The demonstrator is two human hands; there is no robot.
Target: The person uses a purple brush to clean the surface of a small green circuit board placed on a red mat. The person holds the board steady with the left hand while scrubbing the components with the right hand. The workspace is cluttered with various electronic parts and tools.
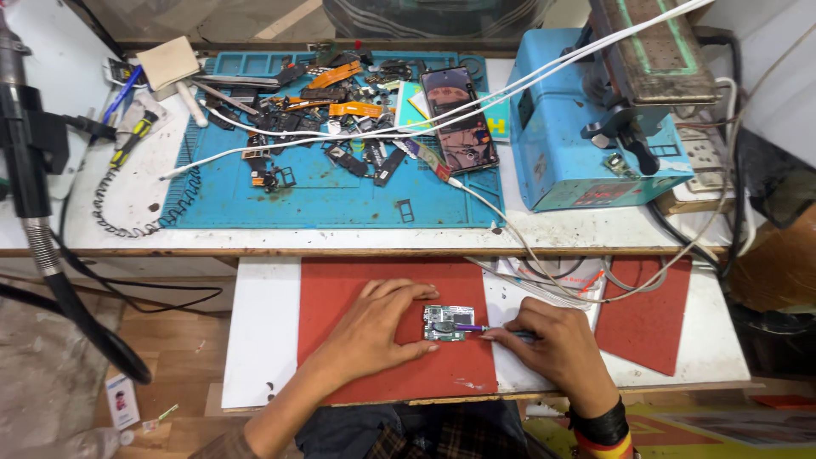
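Note:
A small green circuit board (pixel 448 322) lies on a red mat (pixel 357 280) on the low white shelf. My left hand (pixel 374 330) rests on the mat with its fingertips pressing the board's left edge. My right hand (pixel 557 342) grips a thin tool with a purple shaft (pixel 469 327), and the tool's tip touches the middle of the board.
Above, a blue work mat (pixel 340 200) carries several phone parts and flex cables, with a phone (pixel 460 119) beside them. A blue machine (pixel 586 127) stands at the right. White cables (pixel 544 64) cross the bench. A black hose (pixel 68 297) hangs at left.

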